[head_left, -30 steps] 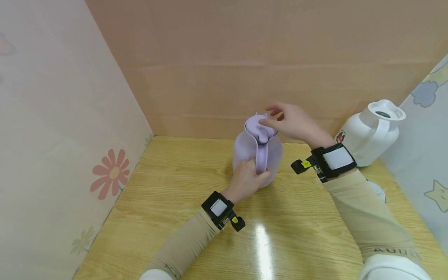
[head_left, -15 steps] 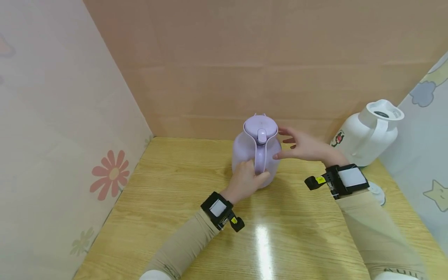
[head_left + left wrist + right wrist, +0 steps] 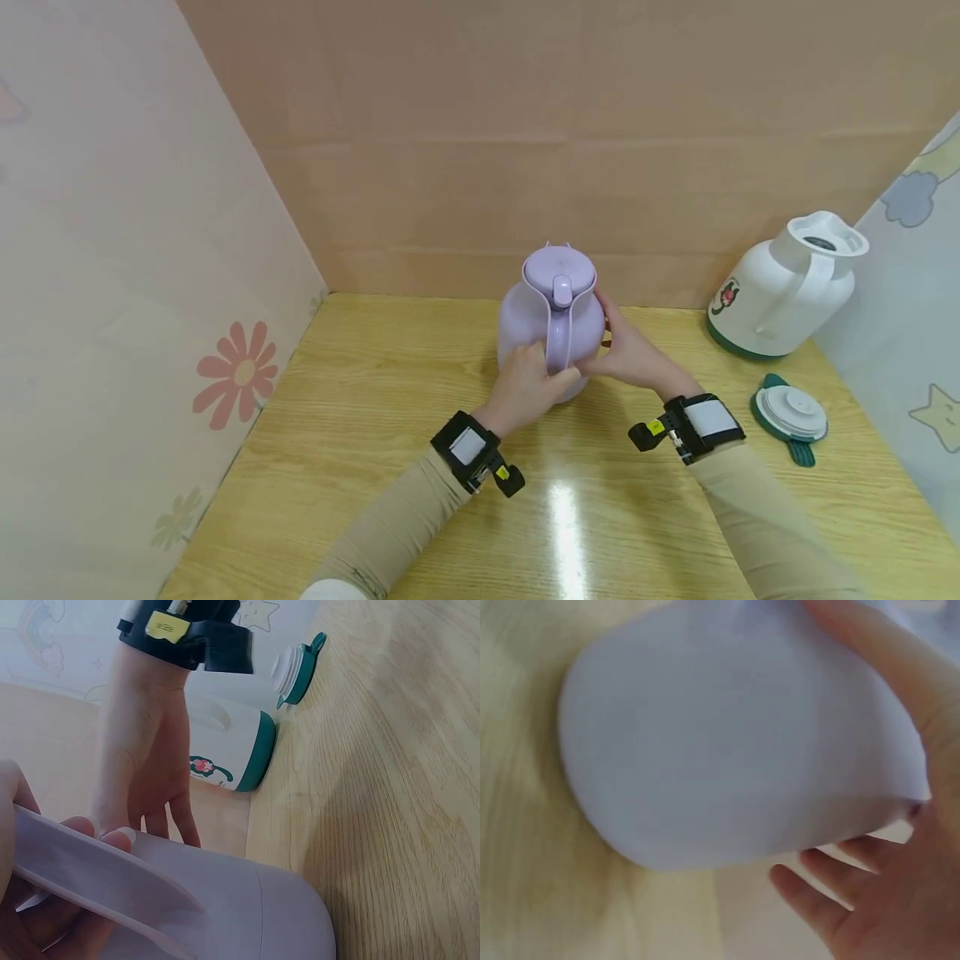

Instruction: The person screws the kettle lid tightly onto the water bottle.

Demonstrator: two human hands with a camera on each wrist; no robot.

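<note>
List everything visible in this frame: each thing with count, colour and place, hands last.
lilac jug: one, pale purple, lid on, centre of the table near the back wall.
white jug: one, white with green base, open top, back right of the table.
loose lid: one, white and green, on the table in front of the white jug.
table: one, light wood grain.
left hand: grips the lilac jug's handle; black wrist strap.
right hand: rests on the lilac jug's right side, fingers straight; black wrist strap.

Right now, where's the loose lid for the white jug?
In the head view the lid lies on the table at far right, just in front of the white jug.
</note>
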